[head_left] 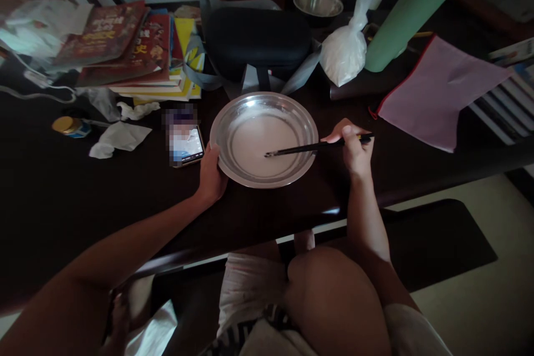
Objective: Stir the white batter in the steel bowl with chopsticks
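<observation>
A round, shiny metal basin sits on the dark table with a whitish liquid or paste in its bottom. My left hand is closed on the basin's left rim, with the thumb over the edge and the other fingers mostly hidden below. In my right hand, to the right of the basin, are black chopsticks. They reach over the right rim, and their tips touch the white contents near the middle.
Left of the basin lies a lit phone, with crumpled tissues and a gold-lidded jar beyond it. Stacked books, a black case, a tied bag of white powder, a green cylinder and a pink pouch stand behind.
</observation>
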`<state>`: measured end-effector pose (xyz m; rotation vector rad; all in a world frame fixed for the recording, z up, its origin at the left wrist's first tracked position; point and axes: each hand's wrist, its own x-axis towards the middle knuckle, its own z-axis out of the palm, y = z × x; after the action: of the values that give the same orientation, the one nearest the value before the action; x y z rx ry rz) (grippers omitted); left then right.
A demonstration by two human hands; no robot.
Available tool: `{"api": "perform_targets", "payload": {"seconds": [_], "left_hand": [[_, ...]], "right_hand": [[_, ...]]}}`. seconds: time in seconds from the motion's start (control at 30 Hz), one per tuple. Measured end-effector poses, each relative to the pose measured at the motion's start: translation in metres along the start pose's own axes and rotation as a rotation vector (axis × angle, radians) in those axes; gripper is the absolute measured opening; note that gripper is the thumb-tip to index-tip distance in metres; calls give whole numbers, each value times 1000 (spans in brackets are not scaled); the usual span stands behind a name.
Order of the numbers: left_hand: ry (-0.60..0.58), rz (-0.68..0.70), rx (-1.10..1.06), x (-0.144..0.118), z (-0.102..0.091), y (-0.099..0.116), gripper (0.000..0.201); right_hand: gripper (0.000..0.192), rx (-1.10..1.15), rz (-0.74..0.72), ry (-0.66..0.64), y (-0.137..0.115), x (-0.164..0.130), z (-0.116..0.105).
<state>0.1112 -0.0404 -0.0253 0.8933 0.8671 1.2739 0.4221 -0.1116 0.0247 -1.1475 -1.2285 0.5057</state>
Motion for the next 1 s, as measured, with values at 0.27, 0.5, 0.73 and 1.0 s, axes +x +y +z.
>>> {"api": "perform_targets", "payload": {"seconds": [0.27, 0.5, 0.73, 1.0], "left_hand": [[68, -14, -24, 0, 7, 2, 45], [18, 7, 2, 1, 2, 0, 39], [17, -6, 4, 1, 1, -1, 39], [75, -15, -5, -1, 5, 1, 41]], "right_hand": [[37, -79, 17, -53, 1, 1, 2], [33, 15, 17, -138, 2, 0, 0], [41, -39, 15, 30, 0, 1, 1], [34, -69, 17, -175, 1, 1, 1]]}}
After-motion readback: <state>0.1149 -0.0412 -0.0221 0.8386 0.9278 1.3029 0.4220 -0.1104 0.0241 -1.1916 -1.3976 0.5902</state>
